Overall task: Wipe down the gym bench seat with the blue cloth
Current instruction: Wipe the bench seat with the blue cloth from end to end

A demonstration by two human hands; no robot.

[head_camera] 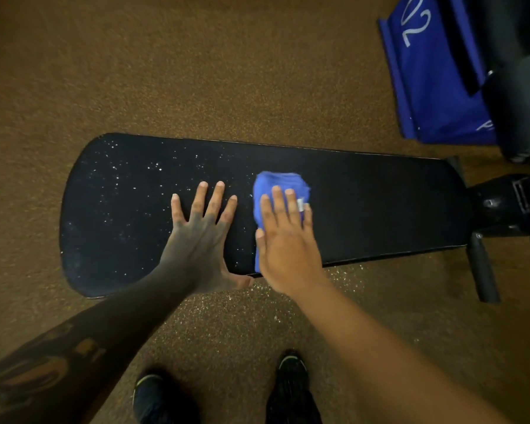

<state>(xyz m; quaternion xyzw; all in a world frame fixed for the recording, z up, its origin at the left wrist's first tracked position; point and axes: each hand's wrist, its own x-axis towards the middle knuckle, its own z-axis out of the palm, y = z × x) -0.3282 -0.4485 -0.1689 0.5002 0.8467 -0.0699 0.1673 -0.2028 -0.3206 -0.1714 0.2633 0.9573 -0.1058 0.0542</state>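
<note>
Pressing flat on the blue cloth (280,186), the right hand (288,240) is lying palm down with its fingers stretched out side by side, not curled around anything; the bunched cloth is sticking out beyond the fingertips and along the thumb side, pinned between the palm and the black bench seat (364,203). Just beside that hand, on its thumb side, the left hand (201,237) is resting on the same pad with its fingers spread wide, holding nothing, its thumb hanging over the near edge. White specks are dotting the pad out past the left hand, toward the rounded end, while the stretch beyond the right hand's little finger is looking plain black. Below both forearms, two dark shoes (291,390) are standing on the speckled brown floor (196,71).
</note>
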